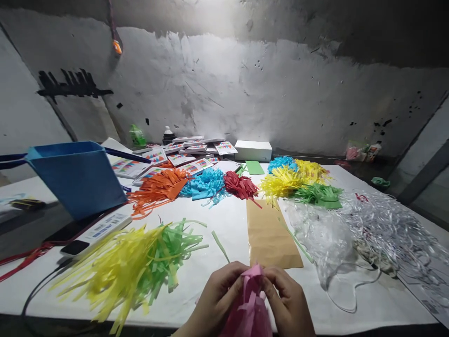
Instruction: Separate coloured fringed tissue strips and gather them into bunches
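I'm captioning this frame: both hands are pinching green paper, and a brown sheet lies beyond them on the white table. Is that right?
The colour is wrong: the head view shows the left hand and right hand pinching pink paper. The brown sheet does lie beyond them on the white table.

Ahead of my left hand (226,291) I could cross the bare white table (233,223), over one thin green strip (220,246), until the orange bundle (162,187), blue bundle (205,184) and red bundle (241,186) block me. From my right hand (286,299) I could skim the flat brown paper (271,234), but rightward the plastic bag (322,234) and silver tinsel (389,234) crowd the way.
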Tool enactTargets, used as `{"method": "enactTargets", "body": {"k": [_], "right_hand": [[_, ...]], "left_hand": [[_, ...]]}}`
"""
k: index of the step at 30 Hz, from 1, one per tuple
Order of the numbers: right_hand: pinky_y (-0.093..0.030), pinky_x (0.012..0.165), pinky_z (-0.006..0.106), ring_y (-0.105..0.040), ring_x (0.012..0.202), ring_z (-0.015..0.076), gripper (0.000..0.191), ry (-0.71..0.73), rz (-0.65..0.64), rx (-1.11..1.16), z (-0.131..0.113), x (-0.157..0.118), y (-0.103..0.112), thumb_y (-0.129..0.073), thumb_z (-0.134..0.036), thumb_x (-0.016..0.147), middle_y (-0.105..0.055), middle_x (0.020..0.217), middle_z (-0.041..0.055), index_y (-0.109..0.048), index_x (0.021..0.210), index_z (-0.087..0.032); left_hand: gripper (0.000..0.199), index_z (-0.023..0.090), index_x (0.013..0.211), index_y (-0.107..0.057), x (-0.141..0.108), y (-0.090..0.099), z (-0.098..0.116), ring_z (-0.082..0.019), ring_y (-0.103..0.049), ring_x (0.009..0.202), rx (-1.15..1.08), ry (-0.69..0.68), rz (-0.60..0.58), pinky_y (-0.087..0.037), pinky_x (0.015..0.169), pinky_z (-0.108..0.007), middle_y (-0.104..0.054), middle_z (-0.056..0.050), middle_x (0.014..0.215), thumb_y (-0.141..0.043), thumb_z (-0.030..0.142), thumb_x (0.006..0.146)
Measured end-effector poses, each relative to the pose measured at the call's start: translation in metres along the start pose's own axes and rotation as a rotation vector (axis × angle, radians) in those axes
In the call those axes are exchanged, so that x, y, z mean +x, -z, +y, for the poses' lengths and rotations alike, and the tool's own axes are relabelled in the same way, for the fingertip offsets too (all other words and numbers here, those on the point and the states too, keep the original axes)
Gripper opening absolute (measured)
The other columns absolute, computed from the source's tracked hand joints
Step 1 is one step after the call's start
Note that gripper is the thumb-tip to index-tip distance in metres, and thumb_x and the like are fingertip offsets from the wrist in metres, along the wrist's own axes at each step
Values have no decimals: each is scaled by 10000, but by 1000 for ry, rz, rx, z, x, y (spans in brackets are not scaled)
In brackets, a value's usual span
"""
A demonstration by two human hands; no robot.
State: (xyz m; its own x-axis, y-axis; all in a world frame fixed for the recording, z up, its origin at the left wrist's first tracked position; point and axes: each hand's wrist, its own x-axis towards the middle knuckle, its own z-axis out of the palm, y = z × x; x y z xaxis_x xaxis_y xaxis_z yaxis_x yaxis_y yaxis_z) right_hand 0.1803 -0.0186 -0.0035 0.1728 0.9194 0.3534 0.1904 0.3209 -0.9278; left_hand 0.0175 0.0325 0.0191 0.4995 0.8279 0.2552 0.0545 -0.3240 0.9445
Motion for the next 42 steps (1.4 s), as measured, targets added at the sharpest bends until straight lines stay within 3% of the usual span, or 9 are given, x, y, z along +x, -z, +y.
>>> {"method": "enactTargets", "body": {"k": [4, 8, 16, 20, 23, 27, 31, 36, 42], "right_hand": [[-527, 747, 242, -688, 795, 165, 120, 225, 290, -195, 6, -10, -14, -576, -230, 941, -718, 897, 28, -629, 1046, -253], [-534, 813, 262, -664, 918, 171, 190, 453, 300, -237, 11, -9, -22, -492, -141, 946, -663, 970, 58, -652, 992, -231], [-496, 742, 231, -653, 793, 155, 150, 165, 146, -18, 4, -6, -12, -612, -257, 930, -658, 807, 7, -746, 865, -269], [-468, 725, 251, -630, 773, 171, 229, -5, 175, 167, 12, -6, -10, -739, -386, 833, -629, 755, -2, -670, 678, -232], [-439, 684, 259, -597, 730, 169, 320, -80, 199, 258, 17, -6, -12, -794, -437, 770, -585, 718, -14, -611, 631, -215], [-433, 705, 268, -563, 715, 158, 354, -164, 101, 342, 15, -5, -10, -809, -469, 745, -568, 706, -21, -611, 615, -206], [-446, 715, 273, -576, 745, 168, 336, -161, 6, 324, 9, -5, -7, -719, -499, 828, -607, 739, 2, -657, 669, -209], [-449, 754, 280, -579, 777, 178, 282, -33, 38, 139, -1, -5, -7, -607, -465, 902, -612, 794, 17, -616, 760, -221], [-393, 655, 268, -477, 678, 159, 296, -5, 25, 3, 3, -6, -6, -550, -472, 877, -495, 697, -14, -521, 713, -228]], "left_hand": [[362, 183, 932, -748, -2, -5, -1, -192, -640, 789, -3, 36, 22, -489, 729, -252, -710, -59, 832, -516, 457, 980], [324, 186, 947, -743, -4, -9, -6, -181, -638, 771, 44, -59, 63, -496, 727, -248, -703, -56, 817, -511, 407, 992], [202, 217, 1047, -705, -5, -11, -9, -180, -679, 811, 118, -250, 54, -539, 713, -249, -721, -67, 919, -512, 224, 991], [252, 244, 1131, -636, -13, -12, -14, -197, -652, 881, 333, -439, 308, -542, 752, -275, -663, -65, 993, -604, 122, 913], [150, 244, 988, -639, -19, -14, -14, -209, -580, 818, 559, -577, 407, -497, 752, -324, -586, -45, 889, -657, 140, 880], [61, 213, 886, -612, -19, -15, -6, -246, -540, 856, 688, -515, 350, -449, 807, -393, -583, -76, 927, -647, 261, 900], [92, 215, 931, -606, -15, -7, -2, -280, -541, 982, 712, -439, 333, -445, 867, -405, -595, -103, 1059, -670, 254, 878], [137, 229, 1003, -609, -7, 4, 1, -270, -576, 1004, 732, -383, 225, -484, 851, -376, -626, -103, 1077, -643, 190, 876], [150, 219, 971, -580, 7, 6, 7, -204, -611, 875, 730, -545, 194, -488, 815, -330, -666, -60, 947, -552, 90, 898]]}}
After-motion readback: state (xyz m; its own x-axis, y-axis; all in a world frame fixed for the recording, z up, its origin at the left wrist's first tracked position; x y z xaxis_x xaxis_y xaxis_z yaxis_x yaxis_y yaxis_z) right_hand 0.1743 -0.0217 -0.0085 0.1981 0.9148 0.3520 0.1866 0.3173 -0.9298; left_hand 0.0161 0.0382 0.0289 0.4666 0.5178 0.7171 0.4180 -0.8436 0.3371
